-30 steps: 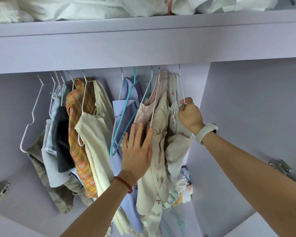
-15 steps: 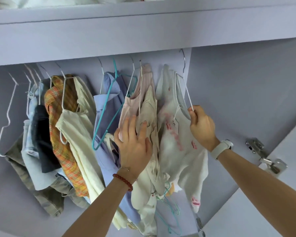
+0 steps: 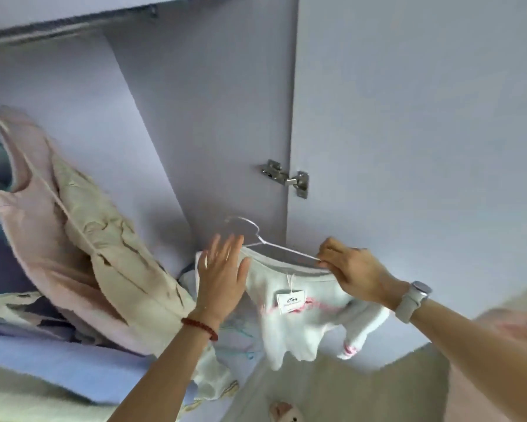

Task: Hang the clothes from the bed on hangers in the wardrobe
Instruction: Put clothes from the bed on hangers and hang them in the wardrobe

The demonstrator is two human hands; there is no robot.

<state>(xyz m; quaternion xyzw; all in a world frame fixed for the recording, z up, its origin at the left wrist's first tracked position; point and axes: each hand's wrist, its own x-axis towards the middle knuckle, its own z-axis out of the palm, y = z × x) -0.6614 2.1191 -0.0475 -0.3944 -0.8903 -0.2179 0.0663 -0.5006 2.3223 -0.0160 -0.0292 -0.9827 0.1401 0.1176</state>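
Observation:
A white top with pink print and a paper tag [image 3: 298, 318] hangs on a white wire hanger [image 3: 256, 236], off the rail and low in front of the wardrobe. My right hand [image 3: 353, 269] pinches the hanger's right arm at the garment's shoulder. My left hand [image 3: 222, 275] is flat with fingers spread, over the garment's left shoulder; whether it touches is unclear. A pink garment [image 3: 34, 208] and a cream garment [image 3: 116, 245] hang at the left. The wardrobe rail [image 3: 58, 28] runs across the top left.
The lilac wardrobe side panel [image 3: 219, 117] and open door [image 3: 408, 132] stand behind the hands, joined by a metal hinge [image 3: 286, 178]. Teal hangers and loose clothes [image 3: 225, 339] lie low in the wardrobe. A blurred pale shape sits at the far right.
My right hand has lifted the hanger with the white top off the rail and brought it down and right. My left hand left the cream garment and moved to the white top. The view dropped.

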